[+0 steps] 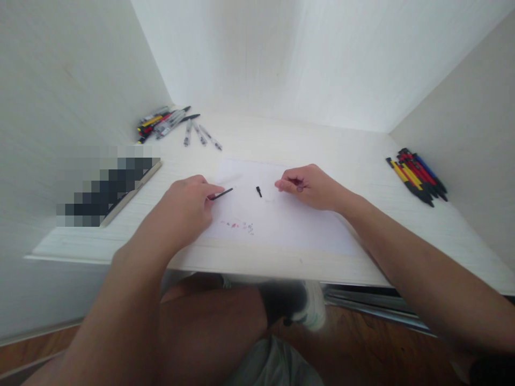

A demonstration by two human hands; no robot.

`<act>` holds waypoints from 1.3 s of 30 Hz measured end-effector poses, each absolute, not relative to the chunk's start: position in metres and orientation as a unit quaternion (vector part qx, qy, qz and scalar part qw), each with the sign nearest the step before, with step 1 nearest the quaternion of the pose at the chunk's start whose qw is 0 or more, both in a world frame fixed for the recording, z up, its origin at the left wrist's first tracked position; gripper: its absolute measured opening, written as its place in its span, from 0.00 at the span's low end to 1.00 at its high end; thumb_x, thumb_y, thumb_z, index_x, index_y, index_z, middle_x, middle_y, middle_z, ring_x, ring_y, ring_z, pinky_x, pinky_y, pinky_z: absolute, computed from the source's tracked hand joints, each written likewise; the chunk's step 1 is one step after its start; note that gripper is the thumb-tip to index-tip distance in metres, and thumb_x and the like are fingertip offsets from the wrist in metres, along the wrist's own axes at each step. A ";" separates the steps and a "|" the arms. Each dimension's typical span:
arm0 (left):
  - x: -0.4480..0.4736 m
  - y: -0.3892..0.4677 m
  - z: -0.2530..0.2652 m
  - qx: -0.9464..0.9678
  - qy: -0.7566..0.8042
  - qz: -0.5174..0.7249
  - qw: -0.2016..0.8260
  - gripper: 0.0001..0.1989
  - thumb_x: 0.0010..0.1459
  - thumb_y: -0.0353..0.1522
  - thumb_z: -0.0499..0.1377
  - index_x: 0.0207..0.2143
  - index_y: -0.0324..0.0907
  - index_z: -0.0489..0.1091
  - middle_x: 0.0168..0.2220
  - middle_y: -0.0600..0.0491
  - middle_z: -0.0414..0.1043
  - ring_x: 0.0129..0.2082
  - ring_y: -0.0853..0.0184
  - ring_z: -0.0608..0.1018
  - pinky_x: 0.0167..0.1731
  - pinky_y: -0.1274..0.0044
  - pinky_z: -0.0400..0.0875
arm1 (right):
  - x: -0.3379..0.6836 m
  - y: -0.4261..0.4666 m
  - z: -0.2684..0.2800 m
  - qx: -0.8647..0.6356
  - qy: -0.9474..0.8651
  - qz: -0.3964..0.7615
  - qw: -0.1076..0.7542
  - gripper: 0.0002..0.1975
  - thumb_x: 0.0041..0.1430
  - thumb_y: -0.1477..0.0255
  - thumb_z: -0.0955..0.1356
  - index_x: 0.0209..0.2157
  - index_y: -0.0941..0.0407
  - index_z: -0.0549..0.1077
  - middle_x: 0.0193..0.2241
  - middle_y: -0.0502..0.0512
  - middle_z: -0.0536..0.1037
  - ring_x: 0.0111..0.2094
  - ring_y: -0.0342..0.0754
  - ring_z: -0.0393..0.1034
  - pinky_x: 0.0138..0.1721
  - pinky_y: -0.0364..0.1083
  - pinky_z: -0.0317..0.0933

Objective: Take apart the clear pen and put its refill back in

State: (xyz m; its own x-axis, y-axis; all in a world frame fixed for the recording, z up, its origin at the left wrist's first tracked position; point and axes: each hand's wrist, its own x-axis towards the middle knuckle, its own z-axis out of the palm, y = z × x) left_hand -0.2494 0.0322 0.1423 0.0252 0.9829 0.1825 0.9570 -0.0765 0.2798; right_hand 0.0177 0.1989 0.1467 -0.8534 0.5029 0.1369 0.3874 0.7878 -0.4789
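Observation:
My left hand pinches a thin black pen refill between thumb and fingers, over the left part of a white sheet of paper. The refill's free end points right. A small black pen part, perhaps a cap or tip, lies on the paper between my hands, touched by neither. To the right of it, my right hand is closed, thumb against curled fingers, at the paper's right side. Whatever those fingers may hold is hidden. Small red and dark marks show on the sheet's lower left.
Clear pens and some coloured ones are heaped at the back left, with a few clear pens beside them. Red, yellow and blue pens lie at the right. A pixelated dark object rests at left. Pale walls enclose the desk.

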 end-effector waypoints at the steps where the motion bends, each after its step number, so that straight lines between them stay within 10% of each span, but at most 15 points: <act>1: -0.247 0.033 0.144 0.709 0.685 0.163 0.042 0.21 0.60 0.23 0.53 0.51 0.37 0.80 0.38 0.45 0.71 0.37 0.48 0.73 0.40 0.62 0.65 | 0.017 0.199 0.145 -0.228 -0.936 0.224 0.148 0.22 0.73 0.61 0.62 0.32 0.62 0.76 0.27 0.53 0.73 0.28 0.43 0.63 0.33 0.45 0.51; 28: -0.174 0.074 0.127 0.790 0.560 0.249 0.019 0.20 0.63 0.09 0.59 0.54 0.30 0.72 0.58 0.41 0.66 0.57 0.53 0.67 0.62 0.61 0.61 | 0.012 0.178 0.140 -0.099 -0.959 0.234 0.126 0.12 0.69 0.85 0.65 0.48 0.60 0.74 0.50 0.57 0.75 0.49 0.50 0.70 0.53 0.49 0.63; 39: -0.179 0.078 0.122 0.790 0.556 0.256 0.038 0.16 0.60 0.09 0.56 0.37 0.36 0.74 0.39 0.48 0.70 0.41 0.53 0.71 0.46 0.65 0.68 | 0.012 0.173 0.145 -0.148 -0.959 0.229 0.076 0.07 0.73 0.78 0.63 0.42 0.61 0.73 0.42 0.58 0.71 0.41 0.51 0.67 0.46 0.51 0.62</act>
State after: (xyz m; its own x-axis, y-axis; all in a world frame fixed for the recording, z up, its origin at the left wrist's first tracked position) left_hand -0.1794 0.0783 0.1216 0.2506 0.8978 0.3621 0.8593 -0.3786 0.3439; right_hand 0.0124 0.1729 0.1453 -0.9447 0.3184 0.0787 0.2483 0.8510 -0.4627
